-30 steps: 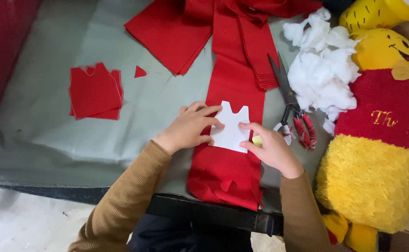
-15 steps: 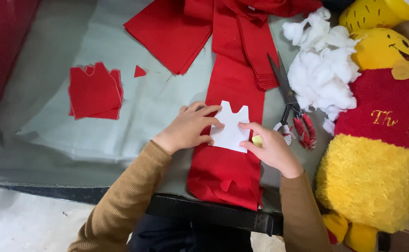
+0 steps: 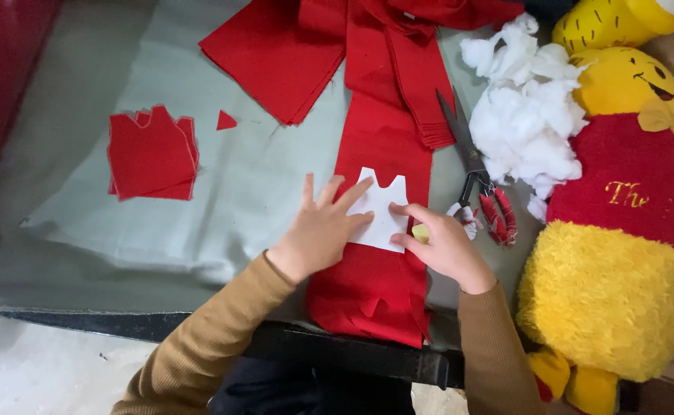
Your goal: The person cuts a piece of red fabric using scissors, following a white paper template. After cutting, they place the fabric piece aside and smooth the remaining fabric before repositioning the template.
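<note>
A white paper template (image 3: pixel 383 201), shaped like a small shirt, lies on a long strip of red fabric (image 3: pixel 379 146). My left hand (image 3: pixel 321 227) presses flat on the template's left side, fingers spread. My right hand (image 3: pixel 444 246) holds a small yellow piece of chalk (image 3: pixel 421 233) against the template's right edge.
Scissors with red-wrapped handles (image 3: pixel 479 180) lie right of the strip. White stuffing (image 3: pixel 521 115) and a yellow plush toy in a red shirt (image 3: pixel 621 223) sit at the right. A stack of cut red shirt shapes (image 3: pixel 151 154) lies on the grey cloth (image 3: pixel 252 200) at left.
</note>
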